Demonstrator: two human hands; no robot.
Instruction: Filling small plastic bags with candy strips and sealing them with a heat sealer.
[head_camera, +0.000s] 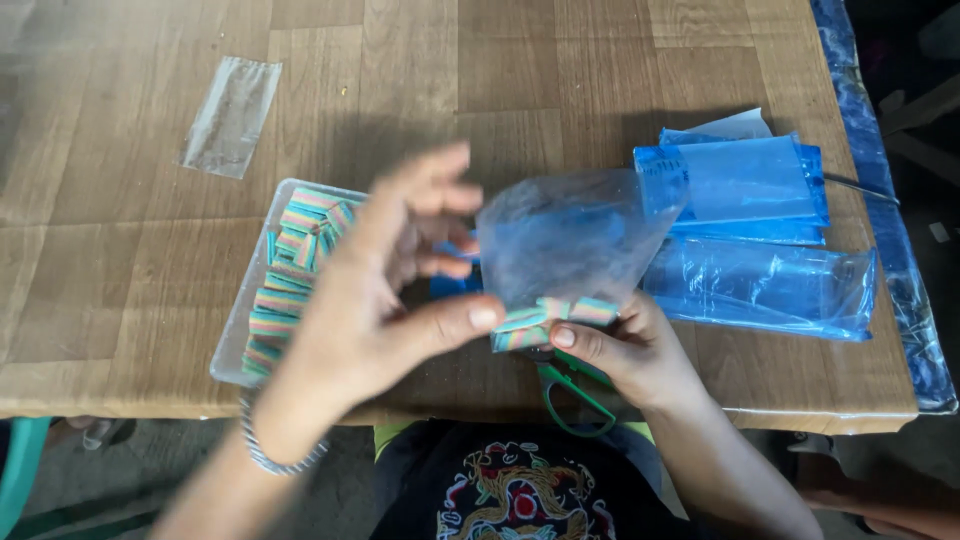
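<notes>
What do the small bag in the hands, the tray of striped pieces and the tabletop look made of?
Small clear blue-tinted bag: thin glossy plastic film, creased and see-through. Shallow rectangular tray: translucent, apparently rigid plastic, with the table showing through its rim. Tabletop: wood or wood-look laminate with printed-looking grain and a matte sheen; which one is unclear.

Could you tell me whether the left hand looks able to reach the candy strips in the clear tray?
Probably yes: the left hand hovers right over the tray, nothing covers the candy strips.

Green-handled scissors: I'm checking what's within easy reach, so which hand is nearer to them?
The right hand. It rests just above the green-handled scissors, partly covering them, while holding the small bag of candy strips. The left hand is farther left, over the candy tray.
</notes>
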